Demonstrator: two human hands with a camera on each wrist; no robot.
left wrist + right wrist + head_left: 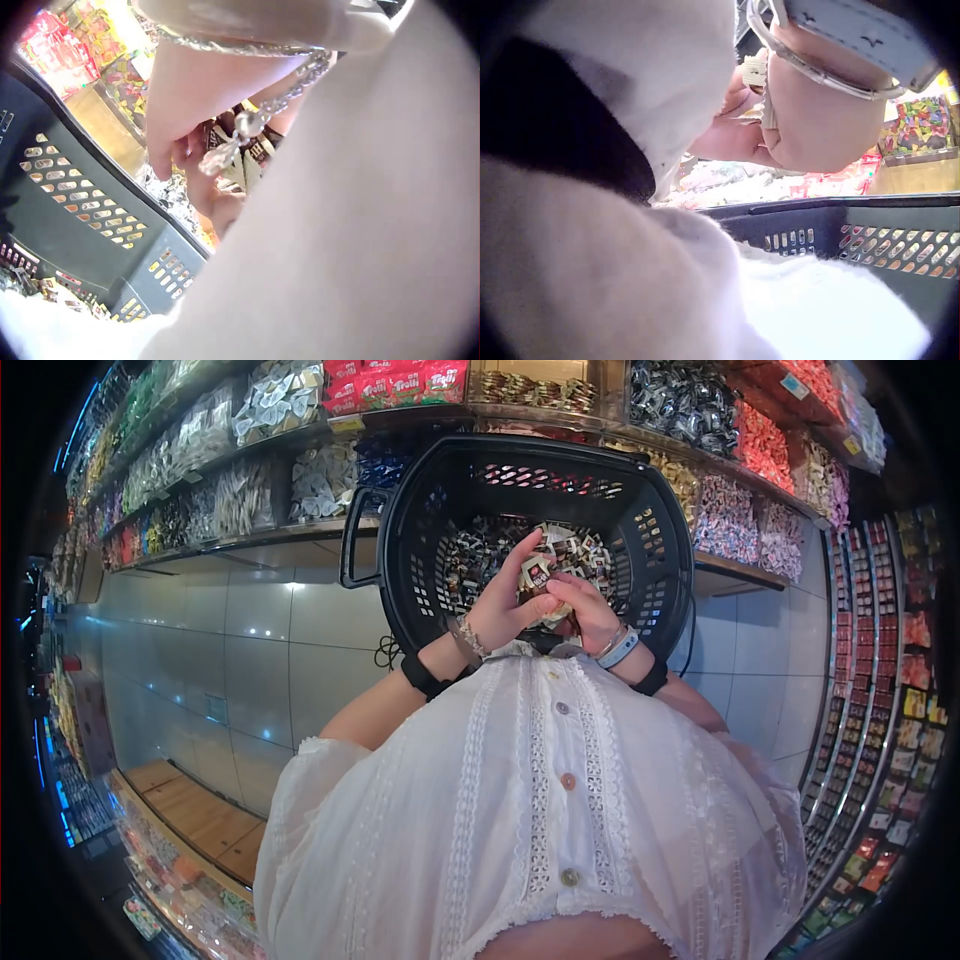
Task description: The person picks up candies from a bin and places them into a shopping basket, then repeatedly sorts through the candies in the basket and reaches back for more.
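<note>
Both hands meet over the near side of a black plastic basket (415, 490). Brown-and-cream wrapped candies (537, 572) are bunched between them. My left hand (503, 600) holds candies against its palm, fingers pointing up and away, thumb reaching across toward the other hand. In the left wrist view, several wrapped candies (259, 146) show between the hands, partly covered by a bracelet. My right hand (588, 610) grips candies from the right side; a cream serrated wrapper (768, 109) sticks out of it in the right wrist view. More small wrapped candies (470, 560) cover the basket's bottom.
The basket's handle (362, 540) stands out on its left. Shelves of bagged and loose sweets (390, 385) run behind it, with red bags at the top. On the right stands a rack (860, 650) of small goods. Grey floor tiles (250, 660) lie at the left.
</note>
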